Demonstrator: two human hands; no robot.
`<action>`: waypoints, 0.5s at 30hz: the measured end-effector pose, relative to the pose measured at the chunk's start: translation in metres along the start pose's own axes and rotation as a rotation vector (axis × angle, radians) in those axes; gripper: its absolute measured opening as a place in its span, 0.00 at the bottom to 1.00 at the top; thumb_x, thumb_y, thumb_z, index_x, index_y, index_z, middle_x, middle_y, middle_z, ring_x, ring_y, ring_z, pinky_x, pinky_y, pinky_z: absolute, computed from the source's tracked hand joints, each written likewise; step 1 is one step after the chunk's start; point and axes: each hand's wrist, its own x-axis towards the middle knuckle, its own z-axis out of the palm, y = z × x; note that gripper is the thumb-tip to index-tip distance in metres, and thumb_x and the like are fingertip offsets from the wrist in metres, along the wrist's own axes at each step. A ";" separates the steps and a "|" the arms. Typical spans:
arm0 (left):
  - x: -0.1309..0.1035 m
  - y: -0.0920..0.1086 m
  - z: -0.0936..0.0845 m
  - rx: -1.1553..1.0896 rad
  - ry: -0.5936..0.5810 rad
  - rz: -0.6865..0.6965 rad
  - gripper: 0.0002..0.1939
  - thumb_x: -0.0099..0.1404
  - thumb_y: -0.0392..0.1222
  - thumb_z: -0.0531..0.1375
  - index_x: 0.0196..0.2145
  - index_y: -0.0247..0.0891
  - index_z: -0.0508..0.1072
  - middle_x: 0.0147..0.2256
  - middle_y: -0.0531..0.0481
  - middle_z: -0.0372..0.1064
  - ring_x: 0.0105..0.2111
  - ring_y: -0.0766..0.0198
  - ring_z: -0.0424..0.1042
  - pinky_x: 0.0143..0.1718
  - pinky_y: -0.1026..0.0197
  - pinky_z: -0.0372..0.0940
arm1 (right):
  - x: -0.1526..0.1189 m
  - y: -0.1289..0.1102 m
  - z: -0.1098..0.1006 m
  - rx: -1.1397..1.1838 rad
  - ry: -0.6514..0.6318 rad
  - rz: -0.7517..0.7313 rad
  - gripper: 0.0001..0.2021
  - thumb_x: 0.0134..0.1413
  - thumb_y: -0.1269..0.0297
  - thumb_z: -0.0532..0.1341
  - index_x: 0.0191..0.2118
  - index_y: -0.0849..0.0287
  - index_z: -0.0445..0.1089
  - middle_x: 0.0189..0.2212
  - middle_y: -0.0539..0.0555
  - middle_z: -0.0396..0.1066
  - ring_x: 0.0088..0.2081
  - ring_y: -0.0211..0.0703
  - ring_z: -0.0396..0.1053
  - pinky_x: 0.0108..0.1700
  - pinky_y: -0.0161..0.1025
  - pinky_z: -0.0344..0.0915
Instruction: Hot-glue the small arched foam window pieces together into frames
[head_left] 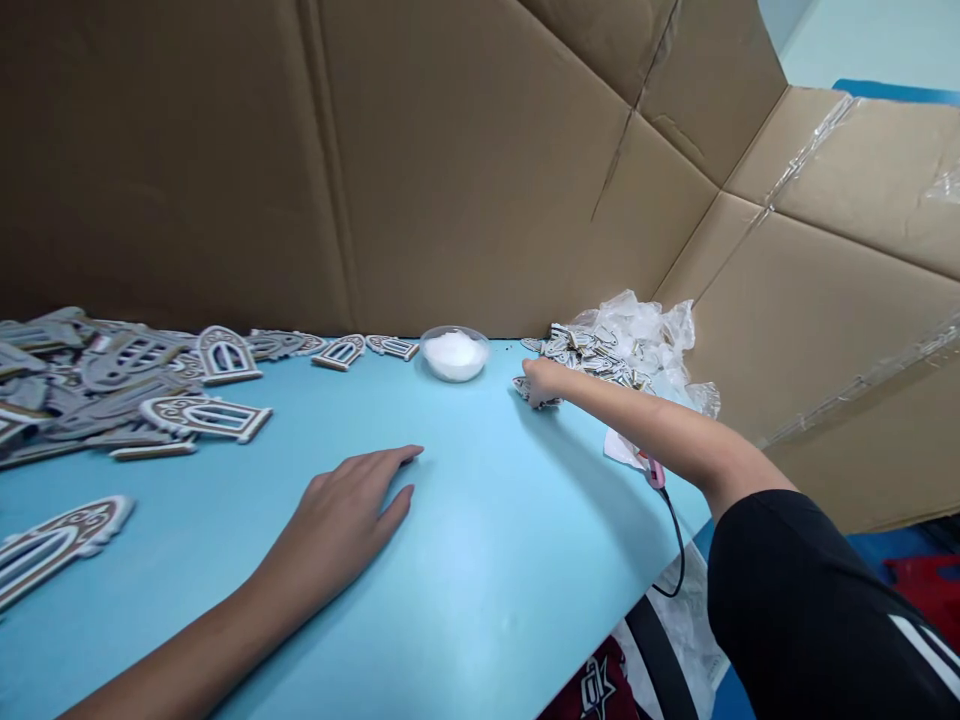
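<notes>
My left hand (346,510) rests on the light-blue tabletop, fingers loosely stretched and nothing in it. On the far right, my right hand (541,382) reaches out and is closed around a small cut-out piece (520,386), whose patterned edges stick out past the fingers. Just behind that hand lies a heap of small white-and-dark cut-out pieces (592,350). Left of the right hand stands a clear round bowl (455,354) of white material. An arched window-shaped piece (206,416) lies beyond my left hand, beside a big pile of similar pieces (112,375).
Cardboard walls (480,170) enclose the table's back and right side. Crumpled clear plastic (660,335) lies behind the small heap. A pink tool (655,473) with a black cord is under my right forearm. Another arched piece (64,540) lies at the near left.
</notes>
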 end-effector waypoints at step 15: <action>0.003 -0.007 0.007 -0.005 0.002 -0.022 0.33 0.68 0.57 0.43 0.58 0.37 0.74 0.54 0.37 0.76 0.57 0.38 0.72 0.54 0.38 0.68 | -0.081 0.211 -0.034 -0.115 -0.196 0.381 0.15 0.67 0.58 0.64 0.53 0.61 0.72 0.50 0.56 0.74 0.46 0.46 0.75 0.48 0.47 0.76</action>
